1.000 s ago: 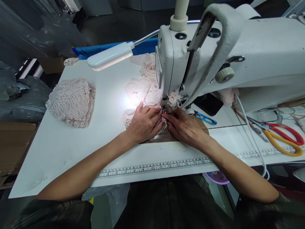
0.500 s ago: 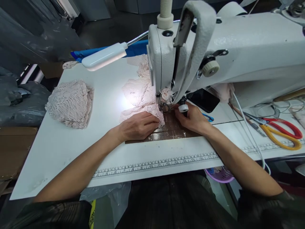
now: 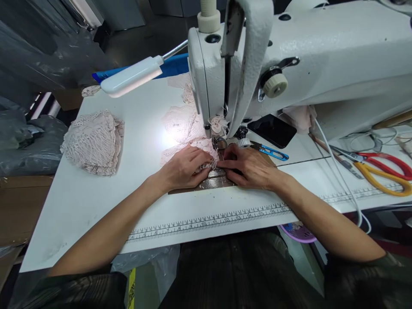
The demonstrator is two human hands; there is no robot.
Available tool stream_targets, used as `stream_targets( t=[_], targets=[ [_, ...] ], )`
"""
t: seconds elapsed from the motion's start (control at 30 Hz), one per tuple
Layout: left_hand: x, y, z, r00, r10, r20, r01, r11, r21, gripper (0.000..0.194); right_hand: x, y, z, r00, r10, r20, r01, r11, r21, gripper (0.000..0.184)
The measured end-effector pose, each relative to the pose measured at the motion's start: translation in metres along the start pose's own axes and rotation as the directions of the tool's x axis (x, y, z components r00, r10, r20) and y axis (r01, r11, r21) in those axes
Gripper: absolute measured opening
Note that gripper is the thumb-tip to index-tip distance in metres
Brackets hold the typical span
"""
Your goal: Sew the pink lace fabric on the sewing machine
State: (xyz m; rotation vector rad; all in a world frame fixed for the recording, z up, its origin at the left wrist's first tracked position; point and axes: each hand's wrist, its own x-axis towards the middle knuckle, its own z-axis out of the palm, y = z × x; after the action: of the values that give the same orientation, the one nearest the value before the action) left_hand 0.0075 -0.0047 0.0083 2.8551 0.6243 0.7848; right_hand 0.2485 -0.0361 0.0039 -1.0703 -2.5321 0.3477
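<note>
A pale pink lace piece lies at the needle area of the white sewing machine, its front edge gathered under my fingers. My left hand is closed on that edge, with a fold of lace showing between thumb and fingers. From the other side, my right hand meets the lace with its fingertips, just in front of the presser foot; its fingers look closed on the lace edge. Beneath both hands is a shiny brown sheet. A fabric rosette hangs on the machine head.
Folded lace pieces are stacked at the left. Blue thread snips and a black phone lie behind my right hand. Scissors with red and yellow handles rest farther right. A lamp lights the lace.
My right hand has come from beside the presser foot toward me and left, to the lace edge, uncovering the blue snips. My left hand now bunches the lace edge. The view has shifted slightly.
</note>
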Motion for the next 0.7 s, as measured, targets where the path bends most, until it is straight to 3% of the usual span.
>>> stream_targets(
  t=[0.1, 0.3, 0.53, 0.7],
  targets=[
    [-0.001, -0.0041, -0.0004, 0.994, 0.093, 0.059, -0.097, 0.993, 0.061, 0.012, -0.0019, 0.0022, -0.0019, 1.0, 0.002, 0.031, -0.003, 1.0, 0.023, 0.035],
    [-0.0006, -0.0052, 0.0002, 0.99, 0.099, 0.097, -0.11, 0.986, 0.123, 0.01, -0.0022, 0.0026, -0.0061, 0.998, -0.026, 0.049, 0.023, 0.997, 0.072, 0.035],
    [-0.0007, 0.0002, 0.0028, 0.996, 0.073, -0.05, -0.066, 0.989, 0.129, 0.012, -0.002, 0.0033, -0.0046, 0.999, -0.028, 0.043, 0.024, 0.996, 0.091, 0.035],
    [0.0, 0.0004, 0.0049, 0.993, 0.117, -0.021, -0.113, 0.984, 0.136, 0.012, -0.0021, 0.0026, -0.0041, 0.999, -0.018, 0.037, 0.015, 0.996, 0.084, 0.034]
  ],
)
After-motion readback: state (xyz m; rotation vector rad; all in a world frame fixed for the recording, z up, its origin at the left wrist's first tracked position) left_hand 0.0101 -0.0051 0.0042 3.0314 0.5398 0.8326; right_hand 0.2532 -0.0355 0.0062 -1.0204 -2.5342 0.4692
